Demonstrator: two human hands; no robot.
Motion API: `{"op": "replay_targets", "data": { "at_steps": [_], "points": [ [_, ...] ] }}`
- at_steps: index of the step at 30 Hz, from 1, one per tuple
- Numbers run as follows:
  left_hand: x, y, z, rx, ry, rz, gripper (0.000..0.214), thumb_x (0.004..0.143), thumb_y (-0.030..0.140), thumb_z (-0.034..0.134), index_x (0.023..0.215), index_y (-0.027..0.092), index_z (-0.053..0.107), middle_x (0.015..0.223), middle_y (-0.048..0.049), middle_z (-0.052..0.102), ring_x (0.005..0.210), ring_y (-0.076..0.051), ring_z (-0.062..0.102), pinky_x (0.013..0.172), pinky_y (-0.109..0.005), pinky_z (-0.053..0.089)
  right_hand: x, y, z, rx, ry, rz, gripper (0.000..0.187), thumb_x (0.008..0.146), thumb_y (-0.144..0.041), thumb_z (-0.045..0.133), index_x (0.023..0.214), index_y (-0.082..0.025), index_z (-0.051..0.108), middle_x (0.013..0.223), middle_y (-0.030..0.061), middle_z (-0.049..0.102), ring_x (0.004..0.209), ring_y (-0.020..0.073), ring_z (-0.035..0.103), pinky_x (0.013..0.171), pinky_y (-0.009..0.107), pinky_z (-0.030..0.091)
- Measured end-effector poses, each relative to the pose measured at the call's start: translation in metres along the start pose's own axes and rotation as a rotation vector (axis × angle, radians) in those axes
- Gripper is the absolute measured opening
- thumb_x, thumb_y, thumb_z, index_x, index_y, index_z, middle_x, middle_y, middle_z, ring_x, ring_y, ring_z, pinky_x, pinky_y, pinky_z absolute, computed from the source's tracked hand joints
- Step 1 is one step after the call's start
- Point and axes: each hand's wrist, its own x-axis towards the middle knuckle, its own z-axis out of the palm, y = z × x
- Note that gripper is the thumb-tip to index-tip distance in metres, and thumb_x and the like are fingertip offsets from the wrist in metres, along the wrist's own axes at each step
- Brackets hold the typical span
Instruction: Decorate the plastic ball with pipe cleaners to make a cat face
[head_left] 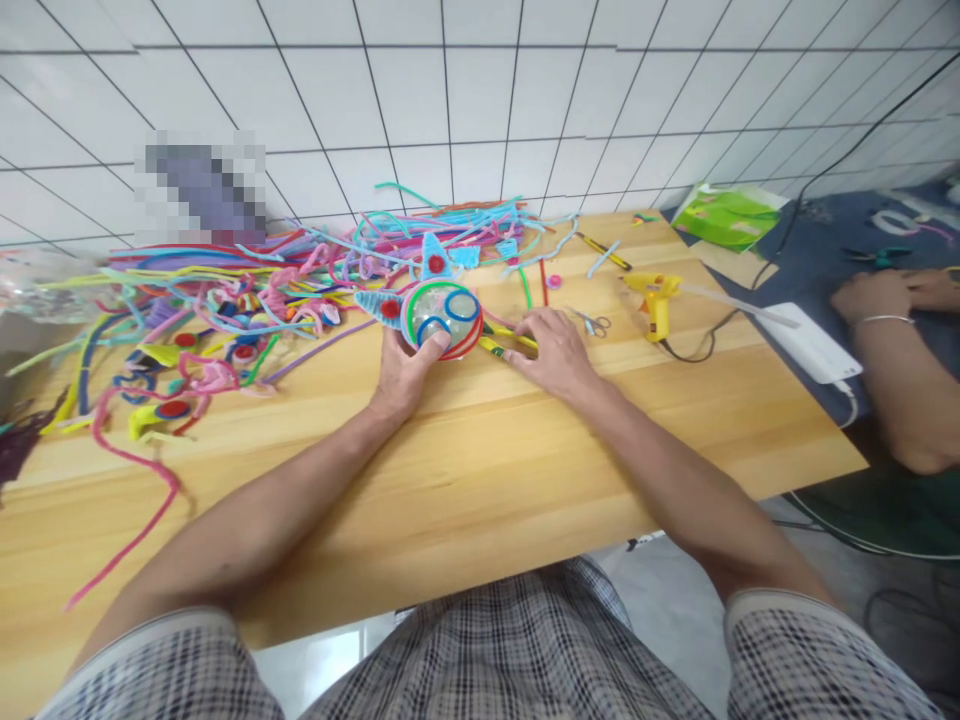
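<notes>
Checked clothes point(480, 650) are sitting nearest, the left hand point(403, 372) is gripping the toy point(441, 302) over the table's point(510, 480) far side, and the right hand point(553, 350), grip unclear, is maybe picking up the yellow tool point(492, 346), probably needing a careful pinch.

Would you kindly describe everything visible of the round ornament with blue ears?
The round ornament looks clear, edged green and red, with two blue rings on its face. Two fuzzy light-blue ears with red spots point up and left. The left hand grips its lower left, thumb over the front. Whether it touches the table is unclear.
</notes>
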Motion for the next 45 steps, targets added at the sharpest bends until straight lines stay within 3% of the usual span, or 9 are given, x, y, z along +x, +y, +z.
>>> {"op": "replay_targets", "data": {
  "at_steps": [3, 9, 15, 22, 26, 29, 33, 45],
  "points": [
    [0.001, 0.0, -0.001, 0.0, -0.011, -0.026, 0.109, 0.086, 0.104, 0.096, 0.16, 0.03, 0.068, 0.149, -0.014, 0.087, 0.154, -0.044, 0.079, 0.142, -0.065, 0.06, -0.003, -0.003, 0.002, -0.034, -0.042, -0.004, 0.027, 0.102, -0.037, 0.098, 0.123, -0.028, 0.085, 0.131, 0.0173, 0.09, 0.133, 0.0457, 0.079, 0.121, 0.066, 0.066],
    [-0.011, 0.004, 0.001, -0.002, -0.204, -0.078, 0.125, 0.076, 0.092, 0.112, 0.171, 0.025, 0.067, 0.161, -0.0195, 0.084, 0.163, -0.051, 0.076, 0.148, -0.073, 0.056, -0.002, -0.005, 0.005, 0.034, -0.082, -0.033, 0.02, 0.109, -0.027, 0.086, 0.128, -0.028, 0.087, 0.137, 0.0184, 0.091, 0.135, 0.0441, 0.081, 0.122, 0.066, 0.068],
    [-0.022, 0.003, 0.002, -0.045, -0.4, -0.116, 0.119, 0.085, 0.076, 0.115, 0.178, 0.025, 0.062, 0.175, -0.0232, 0.077, 0.166, -0.05, 0.076, 0.142, -0.07, 0.064, 0.0, -0.005, 0.009, 0.086, -0.084, -0.057, 0.024, 0.11, -0.025, 0.081, 0.133, -0.023, 0.087, 0.146, 0.0227, 0.091, 0.141, 0.0442, 0.082, 0.125, 0.064, 0.067],
    [-0.027, -0.008, 0.0, -0.004, -0.405, -0.157, 0.125, 0.086, 0.077, 0.114, 0.183, 0.025, 0.055, 0.186, -0.0246, 0.063, 0.174, -0.051, 0.067, 0.149, -0.072, 0.056, -0.008, 0.005, 0.005, 0.186, 0.107, -0.013, 0.014, 0.118, -0.031, 0.077, 0.128, -0.03, 0.087, 0.129, 0.0128, 0.095, 0.126, 0.0368, 0.088, 0.115, 0.056, 0.071],
    [-0.031, -0.015, 0.001, 0.037, -0.372, -0.106, 0.122, 0.088, 0.076, 0.113, 0.182, 0.025, 0.055, 0.186, -0.024, 0.06, 0.174, -0.049, 0.065, 0.151, -0.072, 0.052, -0.015, 0.0, -0.001, 0.222, 0.138, -0.031, 0.013, 0.119, -0.034, 0.077, 0.126, -0.031, 0.088, 0.129, 0.0109, 0.096, 0.122, 0.0351, 0.09, 0.113, 0.055, 0.073],
    [-0.029, -0.013, 0.004, 0.028, -0.378, -0.073, 0.111, 0.091, 0.076, 0.11, 0.176, 0.025, 0.059, 0.182, -0.0223, 0.064, 0.172, -0.047, 0.066, 0.15, -0.069, 0.053, -0.02, -0.007, -0.005, 0.269, 0.156, -0.05, 0.016, 0.123, -0.037, 0.074, 0.126, -0.032, 0.088, 0.129, 0.0093, 0.097, 0.123, 0.0338, 0.091, 0.114, 0.054, 0.074],
    [-0.023, -0.001, 0.009, -0.032, -0.435, -0.065, 0.096, 0.099, 0.078, 0.103, 0.167, 0.023, 0.064, 0.165, -0.0184, 0.078, 0.157, -0.042, 0.079, 0.138, -0.06, 0.066, -0.024, -0.012, -0.009, 0.311, 0.159, -0.03, 0.025, 0.127, -0.048, 0.07, 0.125, -0.032, 0.089, 0.129, 0.0092, 0.097, 0.126, 0.0341, 0.092, 0.117, 0.055, 0.074],
    [-0.018, 0.0, 0.011, -0.041, -0.451, -0.052, 0.097, 0.1, 0.081, 0.1, 0.167, 0.02, 0.066, 0.163, -0.0206, 0.08, 0.153, -0.043, 0.081, 0.136, -0.061, 0.068, -0.024, -0.02, -0.013, 0.277, 0.163, 0.016, 0.04, 0.126, -0.064, 0.07, 0.121, -0.03, 0.089, 0.119, 0.0108, 0.096, 0.108, 0.0323, 0.091, 0.102, 0.052, 0.076]
  ]
}}
